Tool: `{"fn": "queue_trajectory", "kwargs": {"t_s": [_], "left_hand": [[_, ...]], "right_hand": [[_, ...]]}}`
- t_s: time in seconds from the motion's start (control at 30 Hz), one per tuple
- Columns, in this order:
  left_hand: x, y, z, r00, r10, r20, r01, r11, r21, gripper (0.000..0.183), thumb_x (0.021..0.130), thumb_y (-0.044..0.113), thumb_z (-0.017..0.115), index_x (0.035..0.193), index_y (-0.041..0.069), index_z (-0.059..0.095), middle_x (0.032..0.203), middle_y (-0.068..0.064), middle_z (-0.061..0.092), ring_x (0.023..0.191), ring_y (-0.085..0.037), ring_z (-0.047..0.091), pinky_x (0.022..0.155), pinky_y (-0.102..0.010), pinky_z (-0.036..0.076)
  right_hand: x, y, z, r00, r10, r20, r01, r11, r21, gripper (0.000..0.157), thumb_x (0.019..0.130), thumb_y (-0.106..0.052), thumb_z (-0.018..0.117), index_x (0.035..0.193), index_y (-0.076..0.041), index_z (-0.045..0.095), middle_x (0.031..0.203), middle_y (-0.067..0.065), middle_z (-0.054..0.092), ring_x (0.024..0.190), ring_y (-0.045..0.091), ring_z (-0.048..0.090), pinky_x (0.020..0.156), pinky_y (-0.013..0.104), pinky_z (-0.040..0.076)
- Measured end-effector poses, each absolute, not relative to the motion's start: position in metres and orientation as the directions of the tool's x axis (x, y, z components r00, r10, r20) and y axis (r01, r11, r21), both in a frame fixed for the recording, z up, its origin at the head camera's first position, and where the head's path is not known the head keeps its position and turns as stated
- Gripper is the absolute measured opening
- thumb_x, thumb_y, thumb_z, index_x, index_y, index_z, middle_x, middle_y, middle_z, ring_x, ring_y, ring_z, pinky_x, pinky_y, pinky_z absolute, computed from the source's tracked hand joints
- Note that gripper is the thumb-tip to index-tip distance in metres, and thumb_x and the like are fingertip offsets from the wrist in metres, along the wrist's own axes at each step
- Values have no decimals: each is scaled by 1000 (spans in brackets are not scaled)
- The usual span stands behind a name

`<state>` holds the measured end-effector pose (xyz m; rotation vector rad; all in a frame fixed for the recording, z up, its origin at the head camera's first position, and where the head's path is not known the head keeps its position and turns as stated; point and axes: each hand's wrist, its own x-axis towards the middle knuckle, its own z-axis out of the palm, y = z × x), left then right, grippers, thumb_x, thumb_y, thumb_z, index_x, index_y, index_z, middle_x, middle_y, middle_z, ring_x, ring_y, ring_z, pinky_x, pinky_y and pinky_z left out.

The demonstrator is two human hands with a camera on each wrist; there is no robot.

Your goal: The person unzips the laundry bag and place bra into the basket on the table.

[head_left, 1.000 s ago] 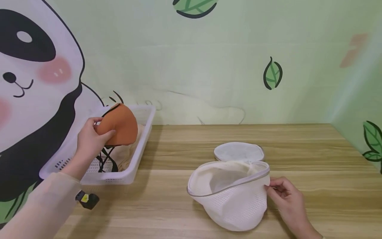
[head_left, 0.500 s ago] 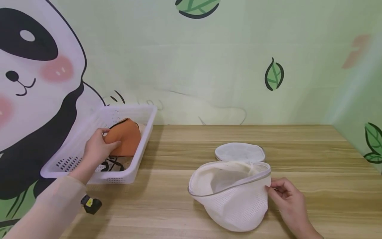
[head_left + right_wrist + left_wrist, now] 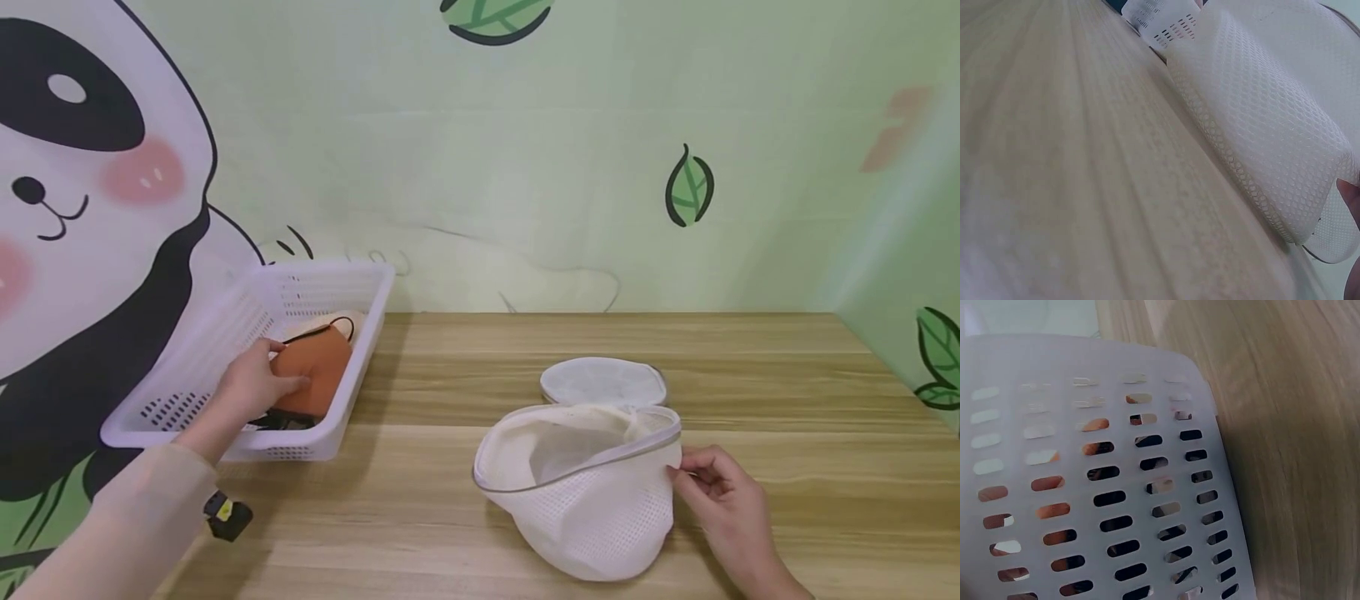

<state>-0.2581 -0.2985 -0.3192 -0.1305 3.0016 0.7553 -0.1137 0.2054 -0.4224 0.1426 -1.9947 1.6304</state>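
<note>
My left hand (image 3: pixel 251 383) reaches into the white plastic basket (image 3: pixel 324 446) and pinches a folded orange bra (image 3: pixel 315 367), thumb over its front. Black edging and a thin black strap show along the bra's top. Low in the basket it overlaps beige cloth (image 3: pixel 357 321). Through the slots in the left wrist view, orange and black patches show. On the right, my right hand (image 3: pixel 727 508) pinches the side of a white mesh laundry bag (image 3: pixel 585 533), whose zipped mouth gapes upward. Its round lid (image 3: pixel 603 382) lies folded back behind it. The right wrist view shows the mesh (image 3: pixel 1266 119) close up.
A small black object with a yellow mark (image 3: pixel 228 515) shows below my left sleeve, near the basket's front. Wood-grain tabletop (image 3: pixel 450 367) lies between basket and bag. A pale green wall (image 3: pixel 480 167) with panda and leaf drawings rises behind the table.
My left hand has lowered the orange bra from above the basket's rim down into it. The right hand and the laundry bag have stayed in place.
</note>
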Motion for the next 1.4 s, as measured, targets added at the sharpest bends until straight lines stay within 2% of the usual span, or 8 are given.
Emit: {"fn": "queue_trajectory", "kwargs": {"t_s": [0.2,0.37,0.57,0.77,1.13,1.4], "left_hand": [[-258,-298,-322,-995,-58,-77,-84,915,395,74,86,25,69,137,-12,31,121,-35,46,99,-39,48,83,-48,46],[-257,-292,-323,-995,-82,-57,-97,938,333,72,85,26,69,136,-9,34,119,-36,44,98,-40,45,81,-49,44],[-257,-290,-324,-997,-80,4,-75,946,314,67,85,26,69,135,-6,39,118,-35,46,100,-42,46,79,-49,43],[-258,-290,-326,-995,-91,-28,-95,954,284,65,84,27,70,134,-5,43,116,-32,45,97,-39,44,78,-49,42],[-256,-289,-322,-995,-94,-20,-95,941,325,67,86,27,68,137,-4,39,118,-31,44,99,-39,44,79,-47,42],[-253,-288,-320,-995,-85,47,-65,939,336,64,87,26,68,136,-5,41,121,-33,46,104,-42,47,83,-51,43]], "right_hand": [[-114,205,-423,-846,257,468,-400,277,-874,10,80,13,66,83,6,59,86,-16,68,77,-4,64,65,9,51],[-115,206,-423,-847,251,469,-405,267,-874,15,77,21,62,83,8,57,86,-17,68,78,-6,64,68,9,52],[-115,207,-424,-851,250,463,-423,199,-884,18,77,22,60,83,5,58,86,-15,69,79,-5,65,70,9,52],[-116,207,-425,-855,251,454,-413,200,-889,17,78,21,61,84,6,58,87,-14,69,79,-4,64,70,9,52],[-116,207,-428,-845,242,477,-449,162,-879,24,78,23,59,84,-1,61,87,-14,69,80,-5,65,70,9,52],[-117,207,-428,-843,249,477,-434,210,-876,25,78,21,61,84,-3,61,86,-16,68,78,-6,64,69,8,51]]}}
